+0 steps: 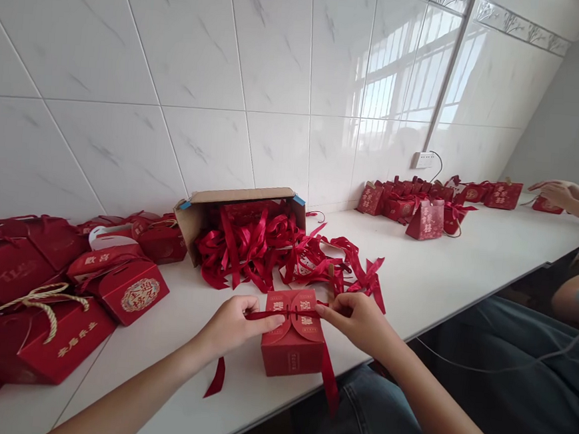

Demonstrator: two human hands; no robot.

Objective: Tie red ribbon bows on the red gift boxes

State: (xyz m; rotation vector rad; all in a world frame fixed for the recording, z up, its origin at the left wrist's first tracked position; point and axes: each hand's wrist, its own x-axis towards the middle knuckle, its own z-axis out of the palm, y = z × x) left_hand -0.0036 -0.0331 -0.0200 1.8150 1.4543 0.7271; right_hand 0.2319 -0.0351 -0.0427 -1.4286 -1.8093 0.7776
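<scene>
A red gift box (292,351) with gold characters stands upright on the white table near its front edge, its rounded top flaps folded over. Across the top runs a dark red ribbon (328,374), one tail hanging down the box's right side past the table edge. My left hand (238,321) is closed on the ribbon at the left of the lid, and a loose end dangles below it. On the other side, my right hand (354,319) pinches the ribbon at the lid's right edge. Both hands are close to the box top.
Behind the box, a cardboard carton (185,232) lies on its side, spilling red ribbons (262,241). Red boxes (128,291), some tied with cord, crowd the left. More small red boxes (425,220) stand at the back right. Another person's hands (557,192) hold a box farther right.
</scene>
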